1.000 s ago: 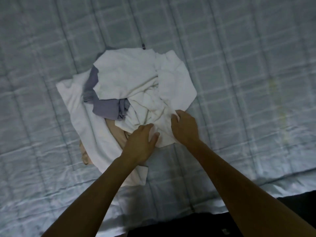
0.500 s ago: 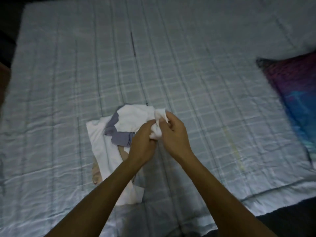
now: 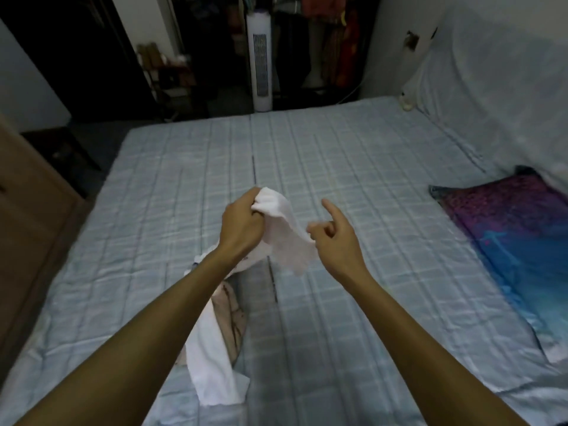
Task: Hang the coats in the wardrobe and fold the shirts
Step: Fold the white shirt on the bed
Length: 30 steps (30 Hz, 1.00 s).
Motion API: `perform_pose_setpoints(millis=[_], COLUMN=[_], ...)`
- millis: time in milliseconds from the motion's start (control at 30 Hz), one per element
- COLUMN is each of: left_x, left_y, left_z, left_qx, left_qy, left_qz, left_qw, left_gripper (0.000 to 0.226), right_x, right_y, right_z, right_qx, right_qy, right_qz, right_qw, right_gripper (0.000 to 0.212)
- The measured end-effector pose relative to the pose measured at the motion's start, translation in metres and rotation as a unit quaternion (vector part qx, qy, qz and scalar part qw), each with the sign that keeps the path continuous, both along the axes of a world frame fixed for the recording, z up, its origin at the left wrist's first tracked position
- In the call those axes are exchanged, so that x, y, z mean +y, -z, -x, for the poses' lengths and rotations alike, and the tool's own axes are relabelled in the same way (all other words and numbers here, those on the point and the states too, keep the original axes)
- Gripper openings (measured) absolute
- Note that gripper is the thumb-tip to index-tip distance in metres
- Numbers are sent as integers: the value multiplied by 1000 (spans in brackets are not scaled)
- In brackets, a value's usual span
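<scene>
Above the bed, our left grip clenched the white shirt, our right grip pinched its 3 o'clock edge; we judged it needed shaking flat.

bed: the light blue checked quilted bed is filling the middle, running away from the camera
in the air: the small white cotton shirt is stretching between the left hand, gripping its top end, and the right hand, pinching its other edge, both above the bed's middle
pile: the crumpled white garment is lying on the bed under the left forearm, with the crumpled beige garment touching its right side
right side: the purple and blue patterned pillow is sitting at the bed's right edge, well apart from the pile
far end: the tall white tower fan is standing behind the bed, the red and orange hanging clothes behind it to the right
left side: the brown wooden panel is standing beside the bed
</scene>
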<state>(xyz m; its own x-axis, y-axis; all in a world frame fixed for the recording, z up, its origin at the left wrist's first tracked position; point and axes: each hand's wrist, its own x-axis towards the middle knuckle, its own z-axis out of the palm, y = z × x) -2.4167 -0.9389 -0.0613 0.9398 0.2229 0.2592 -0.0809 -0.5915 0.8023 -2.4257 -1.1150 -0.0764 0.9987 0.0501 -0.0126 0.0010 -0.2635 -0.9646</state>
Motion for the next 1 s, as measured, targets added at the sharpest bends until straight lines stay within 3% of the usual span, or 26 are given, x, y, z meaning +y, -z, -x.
perform_pose_setpoints(millis=[300,367,433,467,600,700,800,900,1000], left_x=[-86,-96,-101,-102,-93,-84,-83,-86,-88], left_y=[-87,-102,-113,-118,-128,-120,-107,-105,-107], left_z=[11,14,16,17,17,15,8,-2,-14], left_qx=[-63,-74,-83,-86,-99,-98,-72,-36,-11], left_qy=[-38,-37,-37,-40,-66,-62,-83,-122,-118], left_qz=[-54,-58,-69,-78,-131,-142,-117,-68,-25], left_qw=[996,995,993,992,984,983,987,990,993], left_gripper=[28,27,25,26,32,32,27,25,33], right_x=[-66,-70,-74,-78,-100,-112,-109,-92,-72], right_y=[-32,-39,-45,-50,-85,-110,-112,-84,-36], right_z=[6,3,-1,-4,-25,-39,-39,-17,16], right_qx=[3,-9,-53,-83,-150,-160,-226,-319,-373], right_qy=[-147,-170,-155,-126,23,77,124,129,93], right_qz=[82,93,133,144,125,93,123,173,205], right_qw=[986,981,977,978,980,980,958,923,900], right_gripper=[84,64,17,9,21,31,47,66,55])
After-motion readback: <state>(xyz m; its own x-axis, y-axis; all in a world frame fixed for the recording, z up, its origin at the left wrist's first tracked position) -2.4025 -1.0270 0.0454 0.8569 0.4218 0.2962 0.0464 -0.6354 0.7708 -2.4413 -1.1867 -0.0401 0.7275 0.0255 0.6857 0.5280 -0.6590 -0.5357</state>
